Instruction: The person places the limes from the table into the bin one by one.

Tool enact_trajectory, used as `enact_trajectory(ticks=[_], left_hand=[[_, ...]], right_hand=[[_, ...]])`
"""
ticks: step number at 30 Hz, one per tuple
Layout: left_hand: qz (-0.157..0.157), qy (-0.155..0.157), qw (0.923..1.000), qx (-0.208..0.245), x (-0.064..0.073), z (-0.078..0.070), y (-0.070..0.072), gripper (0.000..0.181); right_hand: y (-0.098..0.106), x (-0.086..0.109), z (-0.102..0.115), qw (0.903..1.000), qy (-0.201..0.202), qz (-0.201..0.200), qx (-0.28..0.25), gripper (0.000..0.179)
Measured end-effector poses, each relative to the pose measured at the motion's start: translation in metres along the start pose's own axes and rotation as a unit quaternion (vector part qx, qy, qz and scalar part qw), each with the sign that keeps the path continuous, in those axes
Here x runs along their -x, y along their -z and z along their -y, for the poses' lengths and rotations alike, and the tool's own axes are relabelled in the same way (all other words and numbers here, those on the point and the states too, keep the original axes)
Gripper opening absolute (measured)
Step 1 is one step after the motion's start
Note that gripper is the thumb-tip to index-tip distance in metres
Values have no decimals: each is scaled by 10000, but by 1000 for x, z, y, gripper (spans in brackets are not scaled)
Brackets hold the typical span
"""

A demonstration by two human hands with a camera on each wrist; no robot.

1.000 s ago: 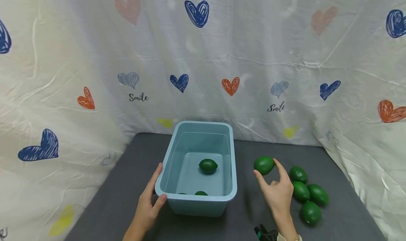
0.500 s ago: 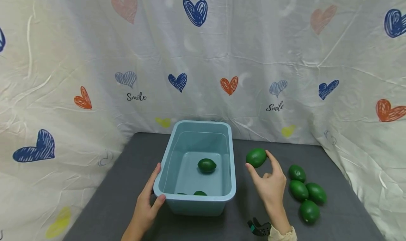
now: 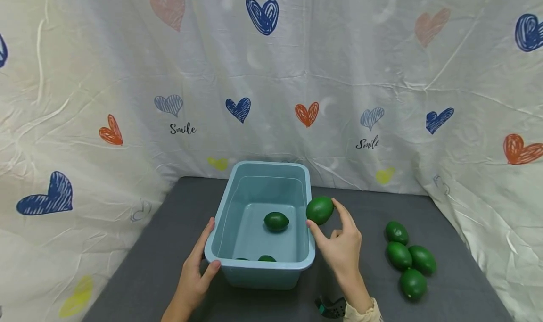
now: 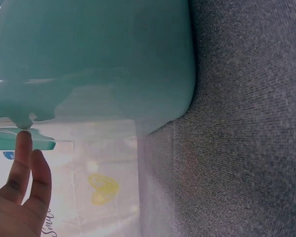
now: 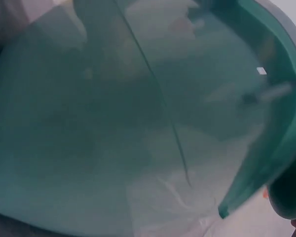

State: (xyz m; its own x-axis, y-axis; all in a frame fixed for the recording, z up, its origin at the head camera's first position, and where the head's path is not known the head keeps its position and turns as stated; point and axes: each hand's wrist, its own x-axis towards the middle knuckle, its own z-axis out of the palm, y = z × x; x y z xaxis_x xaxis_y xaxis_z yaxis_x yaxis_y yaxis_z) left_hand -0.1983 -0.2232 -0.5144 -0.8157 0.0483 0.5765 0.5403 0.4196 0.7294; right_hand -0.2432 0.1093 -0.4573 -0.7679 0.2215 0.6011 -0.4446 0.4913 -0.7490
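My right hand (image 3: pixel 342 249) pinches a green lime (image 3: pixel 319 210) between thumb and fingertips, at the right rim of a light blue plastic tub (image 3: pixel 277 265). The same lime (image 5: pixel 288 192) shows at the right edge of the right wrist view, beside the tub's rim. With thumb and fingers spread around the near left corner, my left hand (image 3: pixel 193 277) holds the tub; in the left wrist view its fingers (image 4: pixel 23 158) touch just under the rim. One lime (image 3: pixel 276 221) lies on the tub floor. Two more are mostly hidden behind the near wall, one lime (image 3: pixel 267 258) showing its top.
Several limes (image 3: pixel 399 255) lie clustered on the dark grey table (image 3: pixel 144 275) to the right of the right hand. Behind the table hangs a white curtain (image 3: pixel 271 77) printed with hearts. A black strap (image 3: pixel 331 308) shows by the right wrist.
My right hand has carried the lime leftward, from near the cluster to the tub's right rim. The left hand and the tub stay in place.
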Motion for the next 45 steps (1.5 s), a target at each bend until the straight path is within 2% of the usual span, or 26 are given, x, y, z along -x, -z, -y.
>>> enact_trajectory(ticks=[6, 17, 25, 29, 38, 45], left_hand=[[16, 0, 10000, -20, 0, 0, 0, 87], [-63, -204, 9998, 31, -1, -4, 0, 85], [-39, -291, 9996, -7, -2, -2, 2, 85], [-45, -284, 9996, -13, -2, -2, 2, 85], [-23, -284, 9996, 13, -2, 0, 1, 85], [-184, -288, 9994, 80, 0, -1, -2, 84]], right_hand=[[-9, 3, 8, 9995, 51, 291, -136, 78], [-17, 2, 18, 9965, 245, 740, -298, 80], [-17, -2, 19, 9917, -109, 1143, -571, 77], [-18, -3, 18, 9911, -203, 1205, -530, 77], [-18, -2, 17, 9909, -104, 1223, -559, 79], [-17, -1, 15, 9923, -2, 1140, -483, 76]])
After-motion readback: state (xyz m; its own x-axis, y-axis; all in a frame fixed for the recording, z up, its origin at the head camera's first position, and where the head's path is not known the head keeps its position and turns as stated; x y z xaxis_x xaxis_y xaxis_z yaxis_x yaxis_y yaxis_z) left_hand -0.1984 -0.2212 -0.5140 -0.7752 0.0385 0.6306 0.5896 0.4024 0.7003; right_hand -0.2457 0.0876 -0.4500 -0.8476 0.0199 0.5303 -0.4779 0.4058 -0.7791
